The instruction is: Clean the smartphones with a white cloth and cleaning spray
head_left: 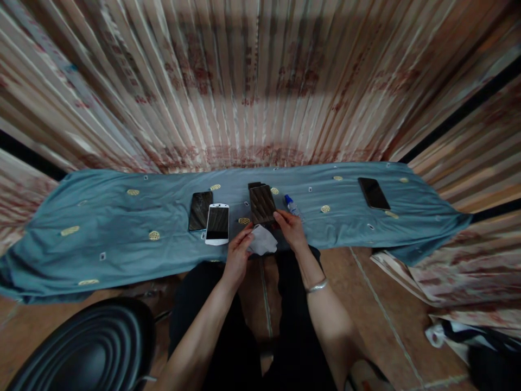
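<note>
Evidently, the right hand (pixel 292 229) holds a dark phone (pixel 262 203), any lettering unreadable.

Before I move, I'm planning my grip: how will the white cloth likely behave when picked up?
The white cloth is probably floppy, given its uneven, rumpled outline. It looks thin, so likely light, and its loose, irregular shape seems unlikely to roll.
</note>
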Motion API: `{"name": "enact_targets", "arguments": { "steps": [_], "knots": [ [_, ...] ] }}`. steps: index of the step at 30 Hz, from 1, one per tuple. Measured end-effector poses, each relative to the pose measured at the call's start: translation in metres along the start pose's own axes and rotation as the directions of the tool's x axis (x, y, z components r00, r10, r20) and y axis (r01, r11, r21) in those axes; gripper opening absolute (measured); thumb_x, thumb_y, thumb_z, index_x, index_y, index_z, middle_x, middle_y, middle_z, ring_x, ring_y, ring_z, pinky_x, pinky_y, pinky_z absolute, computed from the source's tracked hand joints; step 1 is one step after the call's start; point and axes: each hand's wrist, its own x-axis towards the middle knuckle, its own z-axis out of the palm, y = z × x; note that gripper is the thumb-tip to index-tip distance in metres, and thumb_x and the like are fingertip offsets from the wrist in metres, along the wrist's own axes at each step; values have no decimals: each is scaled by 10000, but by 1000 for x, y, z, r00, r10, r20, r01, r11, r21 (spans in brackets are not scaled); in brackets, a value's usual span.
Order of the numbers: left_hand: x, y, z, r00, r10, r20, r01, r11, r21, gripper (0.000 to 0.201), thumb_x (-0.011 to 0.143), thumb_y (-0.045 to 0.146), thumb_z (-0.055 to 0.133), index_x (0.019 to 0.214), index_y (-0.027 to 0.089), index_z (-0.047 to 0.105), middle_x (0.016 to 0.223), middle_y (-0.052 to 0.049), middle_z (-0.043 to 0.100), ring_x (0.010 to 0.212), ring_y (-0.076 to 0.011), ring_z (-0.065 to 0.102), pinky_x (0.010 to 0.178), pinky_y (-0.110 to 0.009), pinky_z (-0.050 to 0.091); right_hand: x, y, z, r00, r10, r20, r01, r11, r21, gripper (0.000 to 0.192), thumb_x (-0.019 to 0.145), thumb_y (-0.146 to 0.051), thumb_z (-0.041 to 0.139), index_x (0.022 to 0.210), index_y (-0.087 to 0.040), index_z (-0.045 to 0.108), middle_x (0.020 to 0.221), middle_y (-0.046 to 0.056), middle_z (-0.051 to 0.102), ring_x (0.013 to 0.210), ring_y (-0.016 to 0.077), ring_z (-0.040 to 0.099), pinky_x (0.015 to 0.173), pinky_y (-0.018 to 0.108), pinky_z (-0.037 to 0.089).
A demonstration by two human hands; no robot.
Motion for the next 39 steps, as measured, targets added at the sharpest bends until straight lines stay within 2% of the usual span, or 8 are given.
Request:
{"name": "enact_targets", "arguments": {
  "steps": [5, 10, 15, 19, 24, 31, 36, 39],
  "knots": [
    [5, 1, 5, 1000, 15, -2, -14, 999, 51, 348, 574, 351, 800, 867, 169, 753, 1297, -98, 650, 811, -162, 648, 619, -234, 487, -2, -7, 0, 985, -114, -133, 57, 927, -370, 318, 905, -448, 526, 901, -215, 743, 777, 52, 740, 748, 215, 676, 683, 297, 472],
    [11, -2, 7, 1000, 21, 16, -23, 994, 103, 340, 585, 347, 782, 881, 180, 765, 1305, -86, 646, 734, -131, 611, 583, -224, 467, -3, -17, 3, 984, -150, -94, 59, 781, -621, 288, 974, -315, 492, 867, -192, 729, 838, 103, 750, 801, 226, 687, 692, 285, 425],
    [15, -10, 6, 1000, 27, 14, -28, 995, 97, 327, 583, 349, 774, 860, 176, 760, 1350, -92, 611, 752, -136, 609, 577, -224, 464, -4, -24, 8, 991, -104, -79, 4, 627, -779, 299, 1005, -292, 459, 888, -184, 712, 810, 115, 744, 746, 218, 678, 663, 283, 391],
    [17, -12, 8, 1000, 18, 13, -18, 998, 56, 334, 567, 340, 784, 852, 170, 749, 1352, -94, 608, 736, -123, 608, 559, -210, 453, -4, -28, 11, 995, -78, -69, -12, 568, -823, 310, 1016, -293, 422, 977, -173, 706, 811, 115, 744, 751, 223, 685, 671, 287, 400],
    [18, -12, 9, 999, 39, 0, -39, 995, 93, 324, 583, 340, 782, 860, 176, 747, 1366, -78, 602, 709, -105, 602, 519, -186, 423, -2, -30, 13, 997, -60, -58, -16, 544, -839, 312, 1016, -291, 413, 1002, -168, 700, 851, 116, 751, 780, 228, 699, 684, 287, 420],
    [23, -16, 11, 1000, 25, 14, -26, 999, 41, 378, 530, 380, 819, 830, 165, 738, 1417, -92, 557, 787, -139, 634, 607, -228, 495, -1, -30, 13, 996, -44, -79, -42, 539, -841, 321, 1013, -284, 401, 1058, -163, 695, 817, 128, 746, 778, 237, 707, 704, 300, 447],
    [24, -15, 13, 999, 27, 20, -28, 999, 30, 388, 525, 386, 819, 830, 164, 732, 1383, -96, 582, 771, -135, 630, 609, -233, 497, 1, -17, 12, 989, -95, -111, -27, 632, -774, 354, 990, -313, 422, 1147, -137, 687, 854, 186, 746, 789, 277, 705, 759, 362, 476],
    [22, -14, 10, 999, 33, -3, -32, 999, 44, 362, 536, 368, 801, 823, 163, 722, 1212, -92, 675, 743, -134, 622, 609, -234, 488, 2, -10, 7, 977, -148, -152, -4, 703, -711, 409, 970, -336, 438, 1228, -100, 649, 937, 228, 743, 849, 298, 704, 826, 411, 489]
  ]
}}
